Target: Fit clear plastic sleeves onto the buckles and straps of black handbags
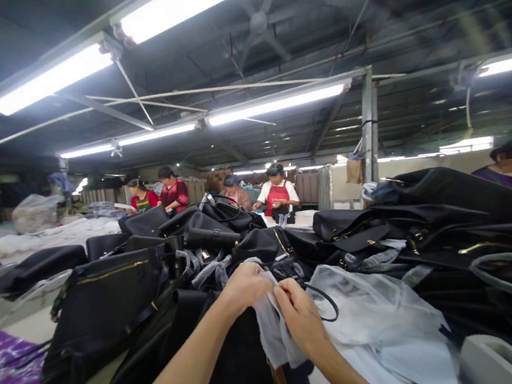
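Observation:
My left hand [247,288] and my right hand [298,308] meet near the middle of the view. Both are closed on a thin, whitish translucent wrapping sheet [269,327], which hangs down between them. Under my hands stands a black bag [241,359] with a small brown tag [278,376] on its front. A thin black strap [331,305] loops out just right of my right hand. Beside it lies a heap of clear plastic and pale wrapping [372,309]. My fingertips are partly hidden in the folds of the sheet.
Black bags with gold zips [115,272] are piled across the table, left and right [452,202]. A purple printed plastic sheet [4,367] lies at the left, and a grey-white box-like object [503,360] at the lower right. Several people [278,195] work beyond the pile.

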`<state>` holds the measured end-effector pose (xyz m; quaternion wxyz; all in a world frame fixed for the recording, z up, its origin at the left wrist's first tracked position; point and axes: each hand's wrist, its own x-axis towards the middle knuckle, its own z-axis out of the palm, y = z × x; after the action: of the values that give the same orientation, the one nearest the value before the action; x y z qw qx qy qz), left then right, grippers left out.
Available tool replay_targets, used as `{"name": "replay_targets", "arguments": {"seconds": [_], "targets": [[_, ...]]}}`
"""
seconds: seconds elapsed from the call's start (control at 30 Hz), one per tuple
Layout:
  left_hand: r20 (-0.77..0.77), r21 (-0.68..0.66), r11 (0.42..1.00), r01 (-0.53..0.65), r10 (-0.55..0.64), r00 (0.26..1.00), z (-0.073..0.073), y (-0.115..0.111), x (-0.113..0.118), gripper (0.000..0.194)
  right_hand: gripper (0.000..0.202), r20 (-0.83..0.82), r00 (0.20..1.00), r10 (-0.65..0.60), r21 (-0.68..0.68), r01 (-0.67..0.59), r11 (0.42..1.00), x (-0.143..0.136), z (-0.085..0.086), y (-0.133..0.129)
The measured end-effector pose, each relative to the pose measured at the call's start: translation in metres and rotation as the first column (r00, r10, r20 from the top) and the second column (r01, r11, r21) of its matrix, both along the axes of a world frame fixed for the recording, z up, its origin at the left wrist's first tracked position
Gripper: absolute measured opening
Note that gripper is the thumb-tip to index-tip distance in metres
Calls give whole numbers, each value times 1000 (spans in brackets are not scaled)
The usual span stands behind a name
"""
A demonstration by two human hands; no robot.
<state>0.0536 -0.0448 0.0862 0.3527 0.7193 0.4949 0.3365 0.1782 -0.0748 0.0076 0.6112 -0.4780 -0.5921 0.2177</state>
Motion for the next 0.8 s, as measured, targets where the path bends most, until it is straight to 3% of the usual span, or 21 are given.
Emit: {"name": "replay_targets", "arguments": {"seconds": [0.1, 0.17, 0.23, 0.47, 0.67, 0.8], "targets": [[31, -9, 1000, -7, 7, 1000, -5, 5, 2, 15, 29, -164, 967, 195, -120, -216, 969, 4, 1, -6], [57, -24, 1000, -5, 6, 998, -5, 7, 1, 18, 34, -278, 890, 362, -166, -416, 894, 8, 0, -9], [79, -37, 999, -7, 10, 997, -6, 9, 1, 20, 32, -296, 856, 424, -168, -484, 859, 10, -4, -10], [86, -62, 998, -16, 22, 996, -7, 14, 3, 17, 27, -46, 992, 119, -128, -124, 984, 4, -16, -5], [122, -93, 995, -24, 35, 992, -7, 17, 4, 19, 19, -37, 984, 175, -115, -178, 977, 4, -25, -14], [206, -151, 988, -15, 46, 977, -14, 19, 6, 20, 47, -31, 989, 141, -55, -143, 988, 4, -24, -24]]}}
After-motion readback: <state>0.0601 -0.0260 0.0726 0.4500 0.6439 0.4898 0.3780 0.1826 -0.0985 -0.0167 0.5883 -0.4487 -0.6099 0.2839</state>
